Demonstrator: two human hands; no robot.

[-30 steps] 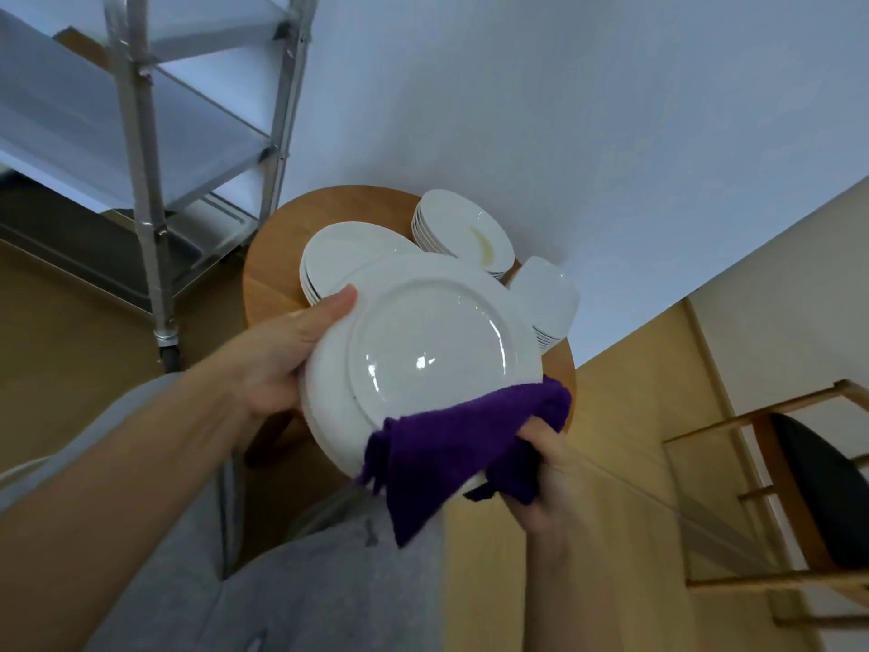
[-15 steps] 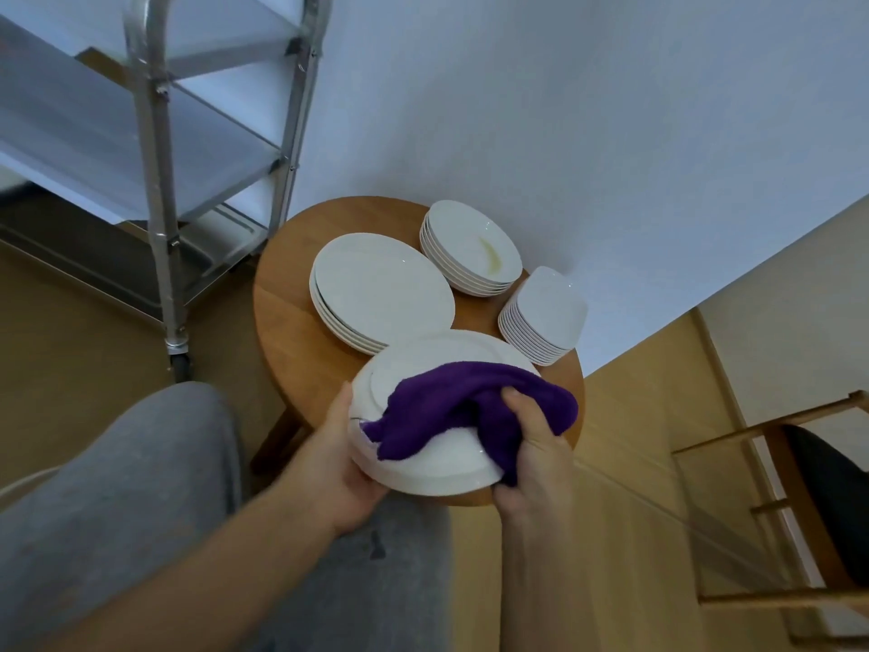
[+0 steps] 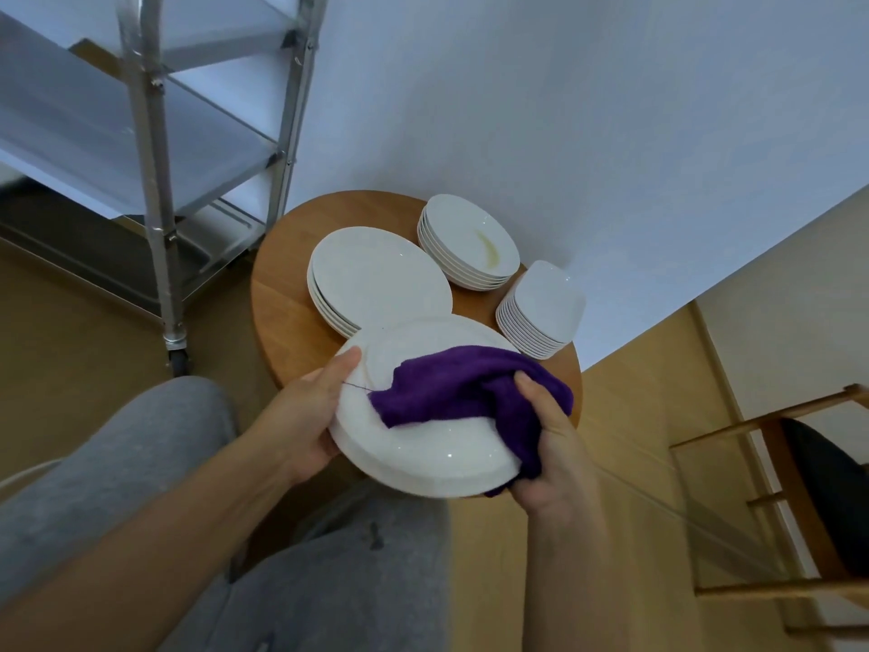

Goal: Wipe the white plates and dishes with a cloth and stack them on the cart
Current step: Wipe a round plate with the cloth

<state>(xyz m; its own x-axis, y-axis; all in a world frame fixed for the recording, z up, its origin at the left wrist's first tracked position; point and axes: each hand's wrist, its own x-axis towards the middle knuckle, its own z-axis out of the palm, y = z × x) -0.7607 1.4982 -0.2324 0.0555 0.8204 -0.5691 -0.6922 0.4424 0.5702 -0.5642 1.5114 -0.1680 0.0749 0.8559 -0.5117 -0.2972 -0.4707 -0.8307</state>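
Plate, large round white ceramic (image 3: 423,456), was held over the person's lap at the near edge of the round wooden table (image 3: 282,294). Left hand (image 3: 301,416) gripped its left rim, thumb over the top, fingers hidden underneath. Right hand (image 3: 548,444) clutched the purple terry cloth (image 3: 463,388), thumb pressing it onto the plate face, cloth wrapped over the right rim. On the table: stack of large white flat plates (image 3: 376,280), stack of white shallow bowls (image 3: 468,242) with a yellowish smear in the top one, stack of small square white dishes (image 3: 541,312). Metal shelf cart (image 3: 150,157) stood left of the table. Wooden chair (image 3: 799,463) at right.
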